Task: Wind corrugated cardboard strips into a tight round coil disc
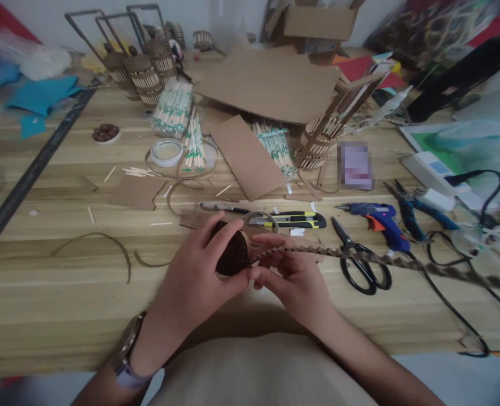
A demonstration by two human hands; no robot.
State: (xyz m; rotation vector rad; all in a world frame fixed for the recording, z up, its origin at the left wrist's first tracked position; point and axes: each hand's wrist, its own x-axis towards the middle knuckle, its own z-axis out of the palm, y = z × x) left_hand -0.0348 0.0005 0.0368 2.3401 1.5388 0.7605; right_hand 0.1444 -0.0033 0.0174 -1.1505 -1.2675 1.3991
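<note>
A dark brown, round corrugated cardboard piece (233, 252) sits in the fingers of my left hand (193, 273), tilted on its side above the table's front part. From its right edge runs a long, wavy corrugated cardboard strip (381, 259), stretching past the right edge of the view. My right hand (296, 285) is closed on the strip, thumb and fingers pinching it close to the round piece. Just beyond my hands lie a yellow-black utility knife (305, 219) and a pen (222, 208). Black-handled scissors (362, 262) lie under the strip.
On the right are a blue glue gun (381, 217), pliers (421, 211) and loose cables. Further back stand lantern-like stick baskets (144, 79), a stick pack (174, 107), a tape roll (166, 153) and cardboard sheets (271, 84). Thin curved strips lie at left.
</note>
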